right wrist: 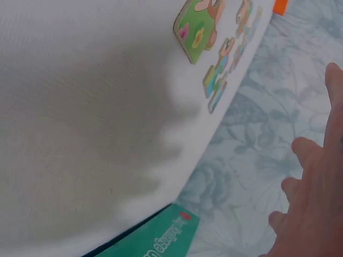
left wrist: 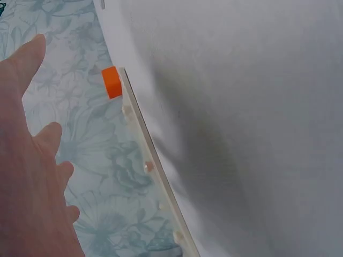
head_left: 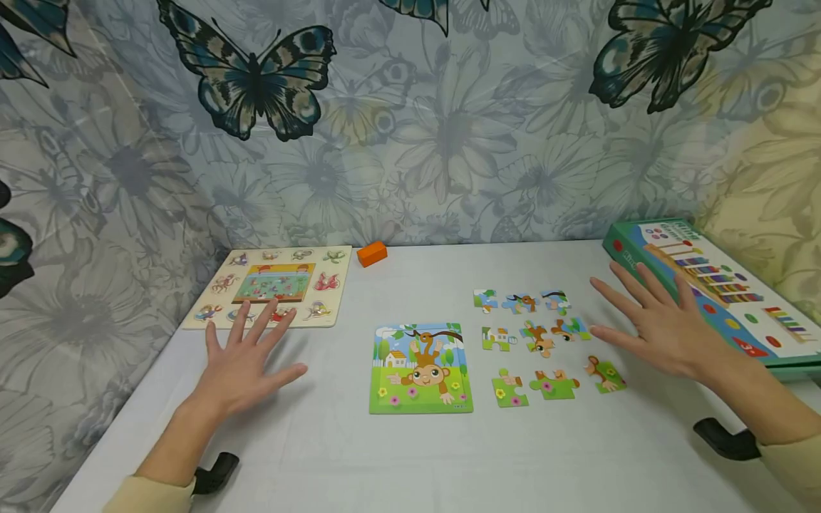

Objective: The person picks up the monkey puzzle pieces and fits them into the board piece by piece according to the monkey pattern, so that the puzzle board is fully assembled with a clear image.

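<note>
My left hand (head_left: 246, 363) hovers with fingers spread over the left of the table, near the front edge of a cream board (head_left: 327, 311) printed with small pictures. My right hand (head_left: 661, 328) is held up with fingers spread, between the loose puzzle pieces and a green box. Neither hand holds anything. A square monkey picture board (head_left: 421, 368) lies between the hands. To its right, several jigsaw pieces lie apart in three rows, among them a yellow-flower piece (head_left: 509, 390) and a corner piece (head_left: 605, 375). In the right wrist view, the corner piece (right wrist: 195, 32) lies nearest.
An orange block (head_left: 372, 254) sits at the back, beside the cream board's far corner. The green box (head_left: 725, 285) with colourful printing lies at the right edge. A patterned butterfly cloth (head_left: 449, 142) hangs behind the white table (head_left: 410, 463).
</note>
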Available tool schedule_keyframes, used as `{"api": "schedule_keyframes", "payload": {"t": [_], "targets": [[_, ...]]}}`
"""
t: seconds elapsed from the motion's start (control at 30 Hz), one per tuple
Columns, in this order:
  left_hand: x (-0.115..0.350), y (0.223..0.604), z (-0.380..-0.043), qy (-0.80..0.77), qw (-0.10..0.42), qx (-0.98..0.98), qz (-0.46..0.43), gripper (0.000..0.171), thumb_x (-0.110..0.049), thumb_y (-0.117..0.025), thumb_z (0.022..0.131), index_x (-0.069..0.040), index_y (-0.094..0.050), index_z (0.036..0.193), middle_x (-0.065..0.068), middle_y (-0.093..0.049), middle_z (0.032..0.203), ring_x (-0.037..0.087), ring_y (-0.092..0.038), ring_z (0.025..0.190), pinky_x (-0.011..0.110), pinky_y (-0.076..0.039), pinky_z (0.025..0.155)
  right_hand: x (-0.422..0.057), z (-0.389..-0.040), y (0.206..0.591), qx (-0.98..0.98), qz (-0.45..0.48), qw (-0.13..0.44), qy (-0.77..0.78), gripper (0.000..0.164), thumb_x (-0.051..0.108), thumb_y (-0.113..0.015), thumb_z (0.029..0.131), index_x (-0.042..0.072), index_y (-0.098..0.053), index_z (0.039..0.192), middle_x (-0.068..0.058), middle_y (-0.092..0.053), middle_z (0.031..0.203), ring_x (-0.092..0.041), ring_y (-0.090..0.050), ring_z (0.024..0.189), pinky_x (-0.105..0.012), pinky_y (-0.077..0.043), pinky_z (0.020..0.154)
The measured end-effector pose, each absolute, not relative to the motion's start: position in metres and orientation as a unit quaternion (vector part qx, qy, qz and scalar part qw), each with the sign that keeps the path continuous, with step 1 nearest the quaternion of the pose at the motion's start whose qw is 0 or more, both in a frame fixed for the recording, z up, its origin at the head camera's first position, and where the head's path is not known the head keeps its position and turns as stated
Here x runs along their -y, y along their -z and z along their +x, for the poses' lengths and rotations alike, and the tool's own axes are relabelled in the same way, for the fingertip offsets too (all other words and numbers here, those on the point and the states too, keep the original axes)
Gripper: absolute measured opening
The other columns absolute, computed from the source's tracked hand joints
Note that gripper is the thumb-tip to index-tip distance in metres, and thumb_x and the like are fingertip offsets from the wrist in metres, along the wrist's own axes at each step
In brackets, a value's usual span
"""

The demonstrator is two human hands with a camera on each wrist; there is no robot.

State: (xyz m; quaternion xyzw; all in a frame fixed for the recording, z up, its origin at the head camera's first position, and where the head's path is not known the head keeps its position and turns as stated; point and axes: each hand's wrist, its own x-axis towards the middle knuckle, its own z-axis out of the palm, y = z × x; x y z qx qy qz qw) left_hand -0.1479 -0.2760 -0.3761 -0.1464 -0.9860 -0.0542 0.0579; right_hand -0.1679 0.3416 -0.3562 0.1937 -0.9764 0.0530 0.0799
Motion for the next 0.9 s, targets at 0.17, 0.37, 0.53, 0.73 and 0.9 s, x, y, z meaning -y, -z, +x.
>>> {"api": "schedule_keyframes", "payload": {"t": [0.17, 0.37, 0.53, 0.73, 0.9], "targets": [[0.271, 0.377, -0.150, 0.063, 0.064, 0.985, -0.151, 0.094, -0.074, -0.054, 0.090, -0.025, -0.023, 0.163, 0.002, -0.002, 0.170, 0.032, 0.018, 0.151, 0.080, 0.011, 0.103, -0.341, -0.173, 0.355, 0.977, 0.192, 0.083, -0.053, 0.085, 0.051, -0.061, 0.097, 0.025, -0.015, 0.164, -0.011, 0.001, 0.169, -0.040, 0.012, 0.151, -0.066, 0.022, 0.109], [0.261, 0.378, -0.155, 0.071, 0.057, 0.985, -0.149, 0.093, -0.075, -0.053, 0.090, -0.029, -0.020, 0.163, 0.002, -0.001, 0.170, 0.034, 0.014, 0.152, 0.080, 0.009, 0.104, -0.333, -0.183, 0.351, 0.972, 0.204, 0.096, -0.066, 0.085, 0.051, -0.062, 0.097, 0.024, -0.016, 0.164, -0.010, 0.001, 0.169, -0.038, 0.011, 0.151, -0.069, 0.020, 0.108], [0.253, 0.381, -0.158, 0.074, 0.052, 0.985, -0.150, 0.093, -0.077, -0.052, 0.089, -0.029, -0.023, 0.163, 0.004, -0.005, 0.169, 0.037, 0.008, 0.152, 0.080, 0.007, 0.104, -0.322, -0.192, 0.350, 0.971, 0.208, 0.085, -0.079, 0.084, 0.051, -0.060, 0.098, 0.023, -0.016, 0.164, -0.013, 0.000, 0.169, -0.037, 0.011, 0.152, -0.071, 0.019, 0.108], [0.244, 0.383, -0.163, 0.084, 0.056, 0.983, -0.154, 0.094, -0.077, -0.052, 0.088, -0.028, -0.025, 0.162, 0.005, -0.009, 0.169, 0.037, 0.008, 0.152, 0.081, 0.007, 0.104, -0.307, -0.204, 0.348, 0.971, 0.212, 0.072, -0.088, 0.084, 0.053, -0.059, 0.098, 0.021, -0.017, 0.164, -0.014, -0.002, 0.168, -0.042, 0.004, 0.151, -0.070, 0.015, 0.111], [0.230, 0.383, -0.169, 0.099, 0.047, 0.981, -0.158, 0.095, -0.077, -0.054, 0.087, -0.027, -0.026, 0.162, 0.003, -0.009, 0.169, 0.040, 0.002, 0.152, 0.080, 0.006, 0.105, -0.292, -0.216, 0.351, 0.968, 0.223, 0.069, -0.090, 0.085, 0.055, -0.060, 0.097, 0.019, -0.021, 0.163, -0.016, -0.007, 0.168, -0.047, -0.008, 0.149, -0.073, 0.007, 0.111]]}}
